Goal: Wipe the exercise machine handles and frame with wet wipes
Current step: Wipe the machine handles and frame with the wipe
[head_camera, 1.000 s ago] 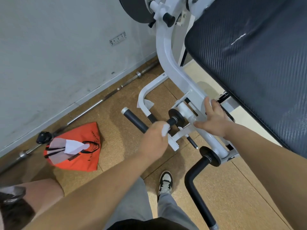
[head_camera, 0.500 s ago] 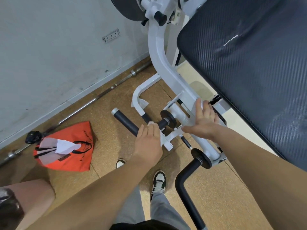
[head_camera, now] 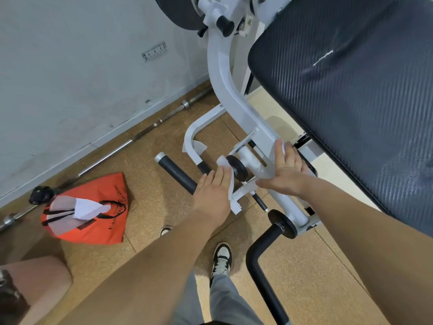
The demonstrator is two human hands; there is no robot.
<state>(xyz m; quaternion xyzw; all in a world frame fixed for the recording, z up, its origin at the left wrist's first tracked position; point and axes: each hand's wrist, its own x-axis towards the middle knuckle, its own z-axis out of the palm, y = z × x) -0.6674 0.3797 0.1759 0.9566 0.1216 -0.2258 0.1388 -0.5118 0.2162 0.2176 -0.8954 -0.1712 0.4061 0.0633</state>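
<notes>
A white exercise machine frame (head_camera: 225, 90) curves down from the top to a joint with a black disc (head_camera: 237, 168). A black foam handle (head_camera: 175, 172) sticks out to the left of it. My left hand (head_camera: 213, 193) lies flat over the handle's inner end and presses a white wet wipe (head_camera: 226, 167) against the disc. My right hand (head_camera: 287, 171) rests flat on the white frame bar to the right, fingers together, with a bit of white showing at its fingertips. A second curved black handle (head_camera: 262, 261) hangs lower right.
A large black padded seat (head_camera: 351, 102) fills the upper right. An orange bag (head_camera: 93, 212) with white papers lies on the cork floor at left. A steel barbell (head_camera: 117, 148) runs along the grey wall. My shoes (head_camera: 221, 259) stand below the handles.
My left hand has gone from a fist around the handle to a flat palm and slid with the wipe toward the black disc. The right hand stayed on the frame bar.
</notes>
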